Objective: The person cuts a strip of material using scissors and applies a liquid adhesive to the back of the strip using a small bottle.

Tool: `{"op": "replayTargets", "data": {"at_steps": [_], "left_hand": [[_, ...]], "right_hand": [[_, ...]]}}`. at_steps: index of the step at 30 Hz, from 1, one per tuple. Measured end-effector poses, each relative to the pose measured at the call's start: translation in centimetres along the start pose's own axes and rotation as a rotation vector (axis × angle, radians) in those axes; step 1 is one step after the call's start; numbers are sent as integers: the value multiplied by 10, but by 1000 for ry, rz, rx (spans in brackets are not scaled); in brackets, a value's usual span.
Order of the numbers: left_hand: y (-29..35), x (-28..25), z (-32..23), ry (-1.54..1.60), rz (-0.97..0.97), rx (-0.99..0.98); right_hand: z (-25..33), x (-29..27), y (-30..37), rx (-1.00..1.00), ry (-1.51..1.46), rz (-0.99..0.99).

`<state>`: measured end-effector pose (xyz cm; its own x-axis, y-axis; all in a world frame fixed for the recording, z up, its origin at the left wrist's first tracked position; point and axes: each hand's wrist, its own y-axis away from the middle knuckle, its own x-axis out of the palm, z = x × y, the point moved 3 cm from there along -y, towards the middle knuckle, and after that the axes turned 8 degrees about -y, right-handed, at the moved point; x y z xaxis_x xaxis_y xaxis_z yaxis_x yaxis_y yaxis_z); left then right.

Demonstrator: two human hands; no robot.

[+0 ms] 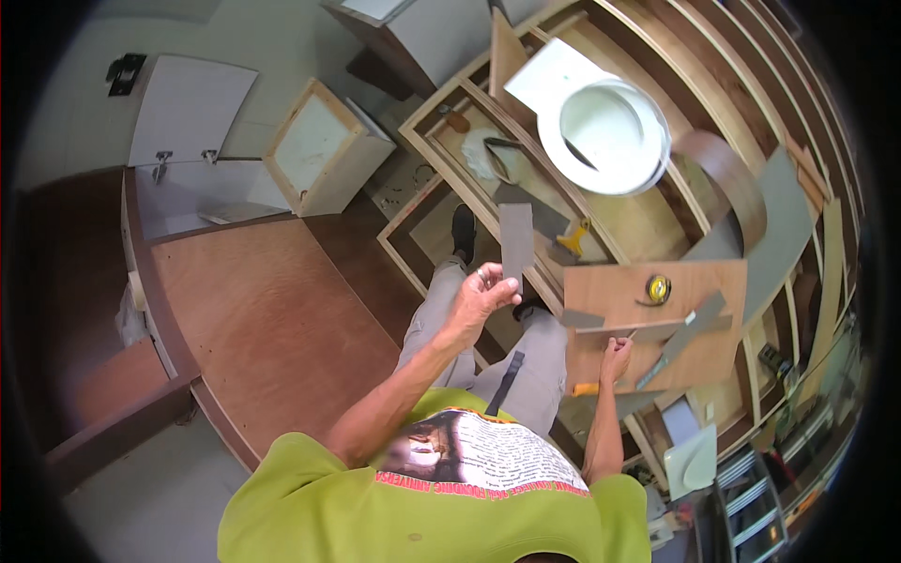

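My left hand (483, 296) is raised in front of me and pinches the lower end of a grey laminate strip (515, 242), which stands upright. My right hand (615, 358) is curled into a fist on the near edge of a small plywood board (619, 291); I cannot make out anything in it. On that board lie more grey strips (694, 324) and a yellow tape measure (659, 289). Another dark strip (507, 380) rests across my lap.
A white round basin (610, 131) sits on wooden frames (441, 141) ahead. A yellow-handled tool (574, 236), a curled brown laminate band (737, 183) and a grey sheet (786, 225) lie nearby. A large brown panel (272, 319) and a white cabinet box (324, 150) are left; a ladder (751, 511) is lower right.
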<state>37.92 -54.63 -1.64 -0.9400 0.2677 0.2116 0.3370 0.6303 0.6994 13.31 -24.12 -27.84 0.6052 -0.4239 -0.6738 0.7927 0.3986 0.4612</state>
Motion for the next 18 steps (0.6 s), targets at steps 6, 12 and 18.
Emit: {"op": "replayTargets", "data": {"at_steps": [6, 12, 18], "left_hand": [[-51, -70, -15, 196, -96, -86], [-135, -132, -72, 237, -139, 60], [-217, -256, -177, 200, -431, 331]], "right_hand": [[316, 26, 71, -665, -230, 324], [519, 148, 91, -981, -143, 535], [674, 310, 64, -1247, -164, 584]]}}
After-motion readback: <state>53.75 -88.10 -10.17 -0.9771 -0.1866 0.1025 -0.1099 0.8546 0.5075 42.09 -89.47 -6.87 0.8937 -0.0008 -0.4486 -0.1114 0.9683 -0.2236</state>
